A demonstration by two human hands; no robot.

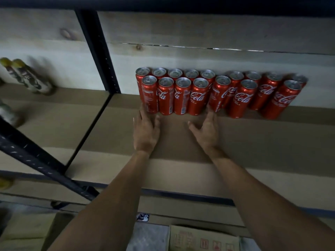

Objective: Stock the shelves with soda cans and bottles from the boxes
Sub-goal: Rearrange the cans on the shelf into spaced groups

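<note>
Several tall red cola cans [197, 96] stand upright in two rows at the back of the brown shelf board [253, 140], against the pale wooden wall. My left hand [146, 132] lies flat on the shelf, its fingertips touching the base of the leftmost front can [149, 95]. My right hand [206, 131] is spread open, its fingertips at the base of a front can [218, 95] near the middle of the row. Neither hand holds anything.
A black metal upright [98, 51] divides this bay from the left bay, where blurred bottles [27, 77] stand. A diagonal black brace [41, 160] crosses the lower left. A cardboard box [203, 240] sits below the shelf's front edge.
</note>
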